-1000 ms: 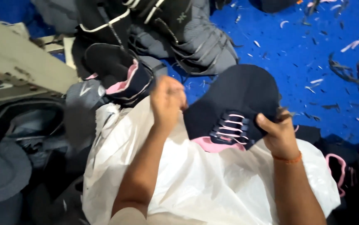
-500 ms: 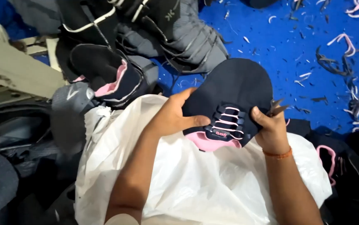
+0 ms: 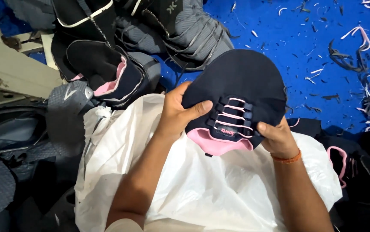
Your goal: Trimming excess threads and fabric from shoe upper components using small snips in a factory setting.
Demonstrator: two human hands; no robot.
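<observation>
Head view: two hands, left hand [image 3: 177, 112] and right hand [image 3: 278, 138], hold one shoe upper [image 3: 240, 86].

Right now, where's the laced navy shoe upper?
Head view, centre-right: the navy shoe upper is held between left hand and right hand, above the white plastic bag.

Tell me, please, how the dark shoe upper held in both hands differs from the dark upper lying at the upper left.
The held upper is spread flat, gripped by the left hand and the right hand; the lying upper sits folded in a pile, untouched. The held upper shows pink laces across its front; the lying upper shows none. The held upper rests over a white plastic sheet; the lying upper rests among grey pieces. Both are dark with pink lining.
</observation>
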